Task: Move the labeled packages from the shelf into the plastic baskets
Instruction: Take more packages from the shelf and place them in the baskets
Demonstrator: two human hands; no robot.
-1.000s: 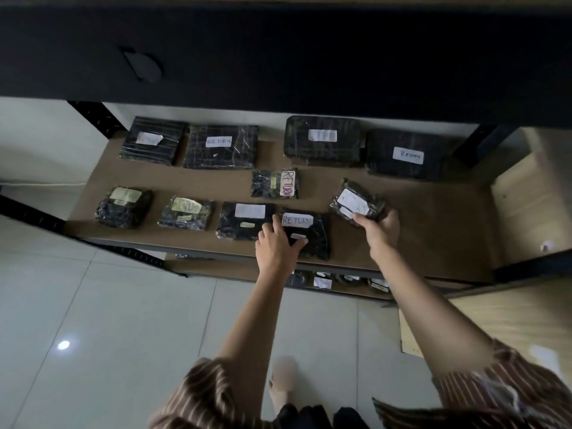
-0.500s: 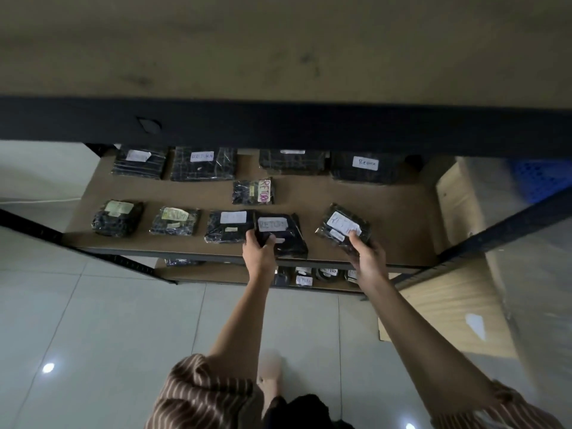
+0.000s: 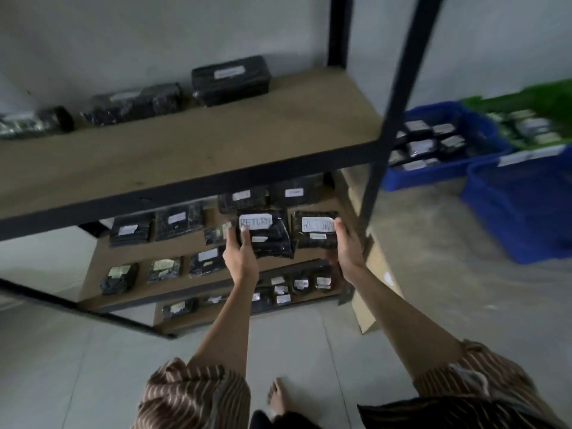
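The scene is being viewed by a single head-worn wide-angle camera, which is being aimed forward and down from standing height. The shelf rack [image 3: 192, 150] is being seen from close in front, with blue baskets [image 3: 523, 212] being caught at the right edge.

"RETURN" handwritten on the white label of the left package [image 3: 265, 233] — again on the right package [image 3: 315, 229], last letters covered; other labels too blurred.
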